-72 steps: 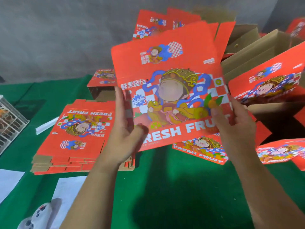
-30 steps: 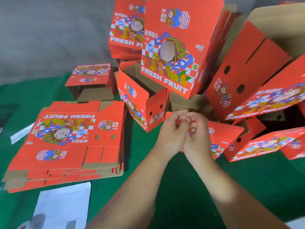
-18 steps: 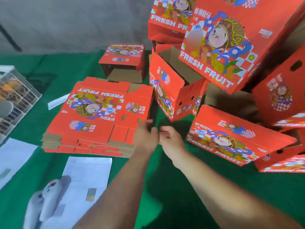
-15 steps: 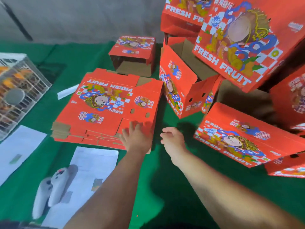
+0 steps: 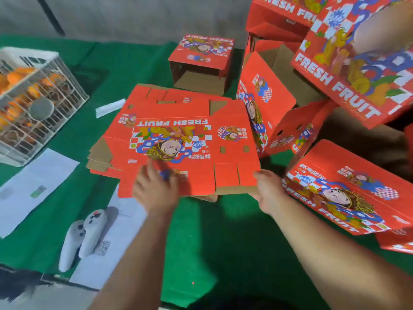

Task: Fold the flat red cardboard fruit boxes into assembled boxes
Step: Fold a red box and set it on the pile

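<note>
On the far left of the stack of flat boxes point(image 5: 105, 157) stands a white wire crate point(image 5: 67, 86) with oranges point(image 5: 13, 78) inside. Nearer to the person than the crate, and also left of the stack, some white paper sheets point(image 5: 33, 182) lie on the green table cloth point(image 5: 212, 242), and two grey controllers point(image 5: 80, 236) rest on one of the sheets.

The top flat box point(image 5: 190, 142) is lifted a little at its near edge, above the stack. The left hand point(image 5: 155, 189) holds this near edge at its left part; the fingers lie over the printed red side, but motion blur hides whether they curl under the board, so I cannot tell if it really grips. The right hand point(image 5: 267, 190) takes the near right corner, with the thumb on top and the other fingers seemingly below the cardboard, so it pinches the corner.

Behind the stack sits one assembled box point(image 5: 201, 54) lying on its side. To the right of the stack is a pile of finished boxes point(image 5: 348, 193), some tilted against each other.

I judge that the step in hand is picking the next blank from the stack. The next move probably calls for raising it free of the stack, then pushing the opposite creases apart so that the flat sleeve opens into a tube, before the bottom flaps are folded in.
</note>
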{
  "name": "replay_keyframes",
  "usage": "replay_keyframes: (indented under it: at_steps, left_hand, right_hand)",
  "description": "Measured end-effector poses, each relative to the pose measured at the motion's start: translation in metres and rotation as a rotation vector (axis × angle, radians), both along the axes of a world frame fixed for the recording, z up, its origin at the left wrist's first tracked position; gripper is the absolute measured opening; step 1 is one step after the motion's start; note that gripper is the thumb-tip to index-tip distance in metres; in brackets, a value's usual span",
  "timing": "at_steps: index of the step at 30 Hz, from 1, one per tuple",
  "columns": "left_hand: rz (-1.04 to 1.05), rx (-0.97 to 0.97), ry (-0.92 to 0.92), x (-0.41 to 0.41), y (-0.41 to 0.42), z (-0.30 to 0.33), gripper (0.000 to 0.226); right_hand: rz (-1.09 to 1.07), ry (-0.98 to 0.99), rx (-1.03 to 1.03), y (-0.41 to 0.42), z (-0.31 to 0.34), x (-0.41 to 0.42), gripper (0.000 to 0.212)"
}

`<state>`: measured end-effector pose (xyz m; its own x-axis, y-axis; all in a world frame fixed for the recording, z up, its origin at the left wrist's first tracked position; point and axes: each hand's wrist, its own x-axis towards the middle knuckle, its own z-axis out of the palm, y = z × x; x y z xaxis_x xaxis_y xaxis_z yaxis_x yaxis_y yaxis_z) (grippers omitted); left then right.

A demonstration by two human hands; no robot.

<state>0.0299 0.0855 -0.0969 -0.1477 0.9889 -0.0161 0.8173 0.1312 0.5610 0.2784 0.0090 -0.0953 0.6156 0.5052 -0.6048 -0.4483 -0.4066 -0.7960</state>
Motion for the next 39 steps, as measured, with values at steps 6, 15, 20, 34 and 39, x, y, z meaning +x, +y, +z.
replay_keyframes:
  at_steps: [6,15,20,34,39]
  left_hand:
    - [0.182,-0.204,-0.1,-0.046,0.017,-0.004,0.079]
    - [0.036,-0.492,-0.973,-0.039,-0.007,0.033,0.066]
    - [-0.179,-0.407,-0.9,-0.004,-0.037,0.066,0.068]
    - [-0.453,-0.004,-0.659,0.004,-0.08,0.015,0.127]
    - [-0.478,0.022,-0.655,0.002,-0.082,-0.004,0.104]
  right_hand:
    - [0.069,-0.237,0.014,-0.026,0.021,0.027,0.023]
    - [0.269,-0.608,0.152,-0.057,0.067,0.034,0.005]
    - [0.285,-0.684,0.22,-0.064,0.101,0.031,0.032]
    - [0.473,-0.22,0.123,-0.096,0.119,0.047,0.088]
    - [0.466,-0.441,0.033,-0.102,0.092,0.026,0.054]
